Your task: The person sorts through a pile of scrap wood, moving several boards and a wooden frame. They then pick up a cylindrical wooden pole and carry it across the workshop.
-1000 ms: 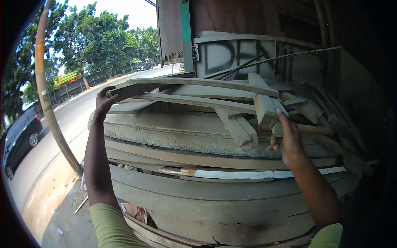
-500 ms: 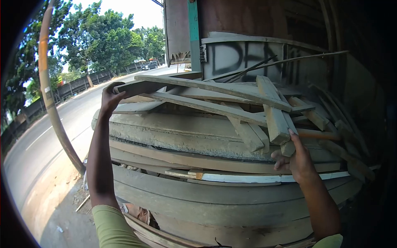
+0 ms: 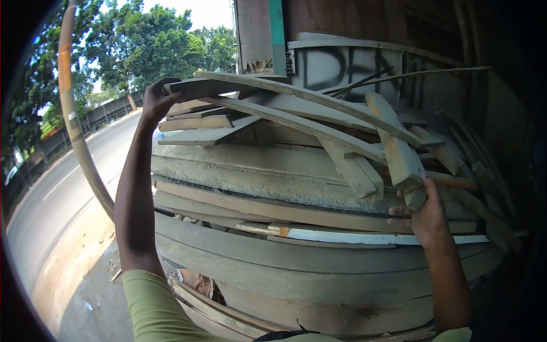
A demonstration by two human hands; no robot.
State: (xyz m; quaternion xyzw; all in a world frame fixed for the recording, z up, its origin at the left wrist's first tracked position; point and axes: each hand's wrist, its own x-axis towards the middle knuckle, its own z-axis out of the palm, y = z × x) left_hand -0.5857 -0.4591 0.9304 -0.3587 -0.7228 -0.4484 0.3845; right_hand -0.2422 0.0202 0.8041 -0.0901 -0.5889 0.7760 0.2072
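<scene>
My left hand is closed around the near-left end of a wide grey plank, with the fingers over its top and the thumb below. That end is raised above the boards under it. Two long, narrow wood strips slope down from near this plank toward the right. Low at the right, my right hand is cupped, palm up, at the near ends of two stacked wooden beams. The thumb lies along their right side, and the fingers curl below to the left. The contact under the beams is partly hidden.
A broad stack of dusty boards fills the middle, with a white-painted strip across its front. Loose beams lie at the right. A leaning pole and a road are on the left; a graffitied panel stands behind.
The wide plank's left end has risen with my left hand, uncovering short boards beneath. The narrow strips have lifted at their left. My right hand has closed further around the beam ends. The view has shifted slightly.
</scene>
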